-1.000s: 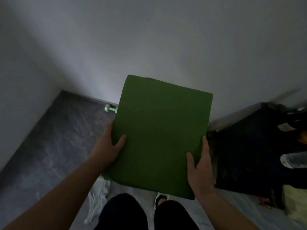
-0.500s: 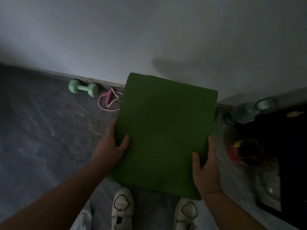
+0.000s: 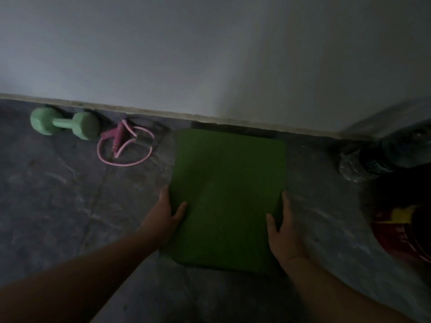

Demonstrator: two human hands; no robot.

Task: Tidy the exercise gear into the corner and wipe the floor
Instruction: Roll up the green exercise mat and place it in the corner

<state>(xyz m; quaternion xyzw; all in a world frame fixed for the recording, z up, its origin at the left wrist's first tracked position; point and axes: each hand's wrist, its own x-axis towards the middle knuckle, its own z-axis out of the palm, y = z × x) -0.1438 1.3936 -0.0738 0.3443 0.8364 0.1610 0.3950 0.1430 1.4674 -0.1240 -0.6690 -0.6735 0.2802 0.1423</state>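
we are in the tidying step, setting the folded green mat (image 3: 227, 197) down by the wall (image 3: 210, 54), with the wiping not yet begun as far as we can judge; our left hand (image 3: 166, 214) grips the mat's left edge, thumb lying on top and fingers hidden underneath, and our right hand (image 3: 283, 231) clasps the right edge the same way, thumb on the green face. the mat lies low over the floor (image 3: 58, 206), its far edge near the skirting, though in this dim light we cannot tell if it rests flat or hangs just above. to its left sit the dumbbell (image 3: 65, 123) against the wall and the pink rope (image 3: 124, 145) coiled just beside it, near the mat but apart. a bottle (image 3: 363, 166) lies off to the right. next, we judge, we need to ease both grips off, sliding fingers out from beneath without dragging the mat away from the wall
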